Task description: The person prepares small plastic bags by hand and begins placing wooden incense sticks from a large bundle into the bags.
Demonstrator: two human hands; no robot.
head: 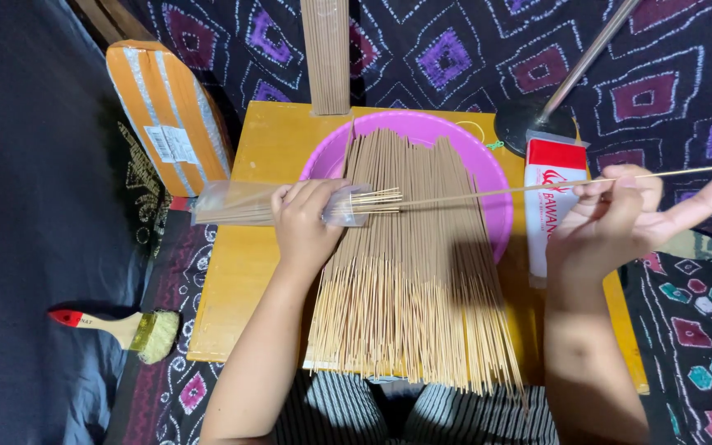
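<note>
Incense stick (pixel 488 192) pinched in right hand (pixel 620 218); left hand (pixel 306 218) grips clear sleeve (pixel 241 203).

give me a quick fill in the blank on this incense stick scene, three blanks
1. The left hand grips a clear ____ sleeve of sticks.
2. The right hand pinches a single thin ____.
3. The heap of sticks lies across a ____ basin on the yellow table.

Missing words: plastic; stick; pink
</note>
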